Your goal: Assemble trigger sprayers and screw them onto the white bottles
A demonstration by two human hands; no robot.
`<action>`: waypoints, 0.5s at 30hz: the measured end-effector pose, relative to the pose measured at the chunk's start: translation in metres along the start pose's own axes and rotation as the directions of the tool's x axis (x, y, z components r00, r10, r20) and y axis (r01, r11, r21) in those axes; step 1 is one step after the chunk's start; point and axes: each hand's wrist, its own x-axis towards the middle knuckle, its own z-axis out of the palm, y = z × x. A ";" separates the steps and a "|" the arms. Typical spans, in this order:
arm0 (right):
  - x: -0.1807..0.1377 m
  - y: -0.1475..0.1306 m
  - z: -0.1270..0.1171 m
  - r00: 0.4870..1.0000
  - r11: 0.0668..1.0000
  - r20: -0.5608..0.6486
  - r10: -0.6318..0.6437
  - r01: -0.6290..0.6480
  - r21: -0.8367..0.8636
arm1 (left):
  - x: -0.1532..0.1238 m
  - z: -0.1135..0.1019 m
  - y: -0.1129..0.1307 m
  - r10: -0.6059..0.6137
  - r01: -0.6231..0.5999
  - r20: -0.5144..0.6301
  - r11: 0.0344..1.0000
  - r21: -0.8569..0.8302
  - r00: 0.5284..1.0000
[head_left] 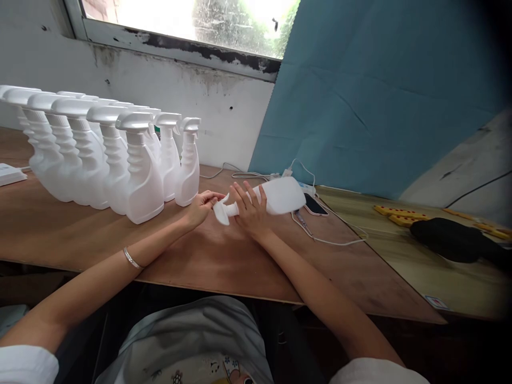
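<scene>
the right hand point(251, 210) gripped the bottle point(276, 197) lying near the worktop's point(224, 256) back edge, steadying it while the left hand point(201, 207) pinched its spray head point(221, 209).

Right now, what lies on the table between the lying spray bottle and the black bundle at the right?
In the head view, a phone and white cables lie beside the spray bottle; yellow strips sit nearer the black bundle.
</scene>
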 end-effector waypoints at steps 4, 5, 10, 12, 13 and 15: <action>-0.002 0.001 0.002 0.997 0.998 0.066 -0.044 0.041 0.048 | -0.002 0.003 0.003 0.005 -0.003 0.049 0.999 -0.051 0.999; -0.002 0.000 0.002 0.996 0.997 0.081 -0.043 0.038 0.062 | -0.003 0.003 0.004 -0.013 0.017 0.042 0.996 -0.086 0.999; -0.001 -0.004 0.002 0.991 0.997 0.123 -0.051 0.043 0.064 | -0.004 0.007 0.006 -0.281 0.285 0.048 0.940 -0.186 0.959; -0.002 -0.005 0.003 0.990 0.996 0.123 -0.076 0.070 0.054 | -0.006 0.008 0.005 -0.388 0.421 0.190 0.888 -0.184 0.902; -0.002 -0.005 0.004 0.989 0.995 0.122 -0.087 0.081 0.051 | -0.007 0.009 0.005 -0.411 0.464 0.267 0.868 -0.177 0.872; -0.003 -0.005 0.005 0.988 0.996 0.123 -0.090 0.086 0.040 | -0.009 0.009 0.004 -0.403 0.480 0.357 0.862 -0.161 0.843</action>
